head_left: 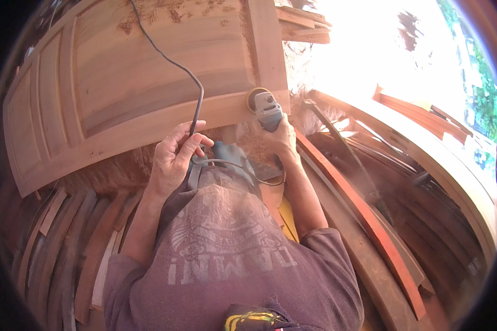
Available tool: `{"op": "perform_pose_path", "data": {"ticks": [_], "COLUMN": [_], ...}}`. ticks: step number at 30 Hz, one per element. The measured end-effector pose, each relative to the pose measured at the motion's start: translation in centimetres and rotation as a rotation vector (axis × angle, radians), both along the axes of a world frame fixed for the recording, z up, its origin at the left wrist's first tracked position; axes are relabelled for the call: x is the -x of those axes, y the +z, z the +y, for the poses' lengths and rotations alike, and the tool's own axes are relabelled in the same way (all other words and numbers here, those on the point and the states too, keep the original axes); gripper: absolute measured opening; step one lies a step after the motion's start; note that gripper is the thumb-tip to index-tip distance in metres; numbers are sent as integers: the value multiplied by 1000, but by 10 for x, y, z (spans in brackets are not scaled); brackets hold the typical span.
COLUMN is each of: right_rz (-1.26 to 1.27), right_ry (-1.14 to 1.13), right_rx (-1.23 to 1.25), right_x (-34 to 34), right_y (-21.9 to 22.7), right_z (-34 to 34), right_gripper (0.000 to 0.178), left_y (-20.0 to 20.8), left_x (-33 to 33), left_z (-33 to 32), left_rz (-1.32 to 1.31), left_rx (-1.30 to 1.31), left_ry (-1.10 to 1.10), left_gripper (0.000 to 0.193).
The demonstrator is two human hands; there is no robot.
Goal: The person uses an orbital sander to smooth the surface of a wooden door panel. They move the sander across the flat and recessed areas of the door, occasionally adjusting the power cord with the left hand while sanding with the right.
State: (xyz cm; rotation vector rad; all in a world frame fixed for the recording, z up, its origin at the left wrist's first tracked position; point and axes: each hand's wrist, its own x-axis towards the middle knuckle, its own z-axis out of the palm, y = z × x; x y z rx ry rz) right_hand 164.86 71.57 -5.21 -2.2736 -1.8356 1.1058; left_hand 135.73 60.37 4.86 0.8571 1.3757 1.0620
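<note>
My right hand (282,138) is wrapped round the body of an angle grinder (269,113), its head grey and its disc edged in yellow. The disc lies at the near right corner of a wooden panel door (160,71); whether it touches the wood I cannot tell. In front of my chest, my left hand (174,151) pinches a dark power cord (197,105) between thumb and fingers. From there the cord runs up across the door, and a loop of it hangs down toward my right forearm.
Sawdust and shavings (171,8) lie on the door's far part. Stacked wooden boards (74,243) stand at the lower left. Long reddish planks (364,220) and a pale curved board (431,154) fill the right side. More boards (303,25) jut out beyond the door's right edge.
</note>
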Motion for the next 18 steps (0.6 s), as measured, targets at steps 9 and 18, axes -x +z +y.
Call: {"op": "perform_pose_path", "data": {"ticks": [9, 18], "right_rz": [3, 265], "right_ry": [-127, -335], "right_rx": [-53, -239], "right_x": [-35, -94], "right_y": [-1, -27], "right_z": [13, 16], "right_gripper": [74, 72], "left_y": [11, 11], "left_x": [-1, -5], "left_z": [2, 3], "left_rz": [-3, 33], "left_rx": [15, 16], "left_ry": [-18, 11], "left_gripper": [30, 31]}}
